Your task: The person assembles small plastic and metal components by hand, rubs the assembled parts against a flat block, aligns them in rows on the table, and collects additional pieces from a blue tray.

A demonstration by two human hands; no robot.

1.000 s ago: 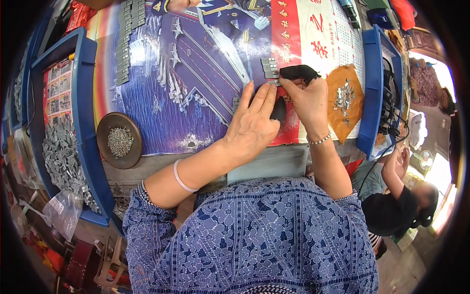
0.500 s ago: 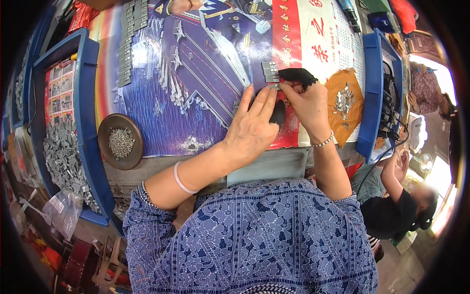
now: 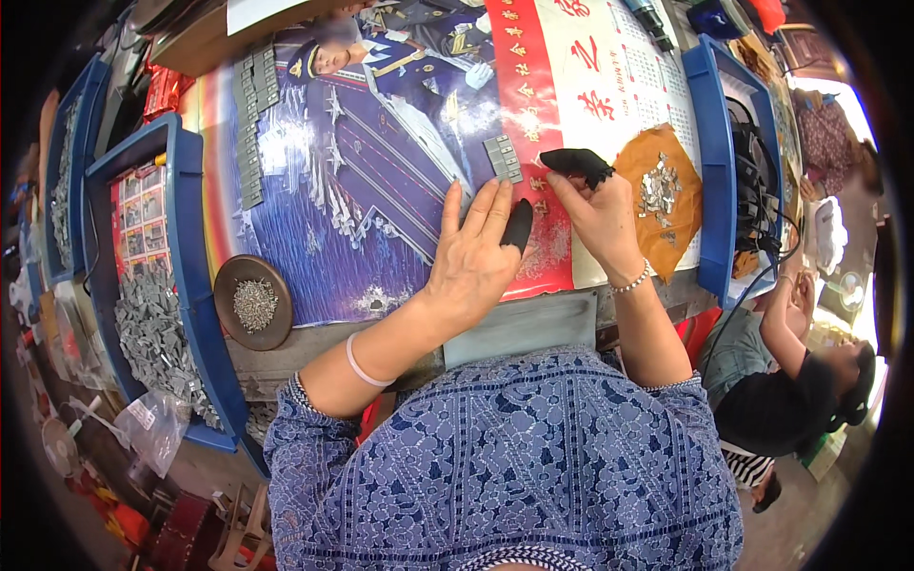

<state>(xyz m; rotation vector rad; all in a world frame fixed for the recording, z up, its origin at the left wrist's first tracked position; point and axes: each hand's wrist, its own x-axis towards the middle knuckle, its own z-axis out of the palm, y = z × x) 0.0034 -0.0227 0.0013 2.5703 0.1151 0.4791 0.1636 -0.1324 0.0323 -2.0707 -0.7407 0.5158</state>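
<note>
My left hand (image 3: 474, 252) lies over the poster-covered table, palm down with fingers stretched out. Its fingertips reach the near end of a short row of small grey rectangular pieces (image 3: 503, 157). A black cover sits on one of its digits. Just right of that row is my right hand (image 3: 602, 217), its thumb apart from a forefinger in a black cover; nothing shows between them. The remaining fingers are curled and partly hidden. Long rows of similar grey pieces (image 3: 249, 143) lie at the far left of the poster.
Small shiny metal bits (image 3: 659, 190) lie on a brown sheet (image 3: 657, 252) at right. A round brown dish (image 3: 228, 285) holds tiny silvery parts. Blue trays (image 3: 195, 276) flank the poster; the left one contains loose grey pieces. Another person (image 3: 771, 390) sits at right.
My right thumb and forefinger have parted from the row's near end. The row now sits tilted under my left fingertips. The whole view has shifted and turned slightly.
</note>
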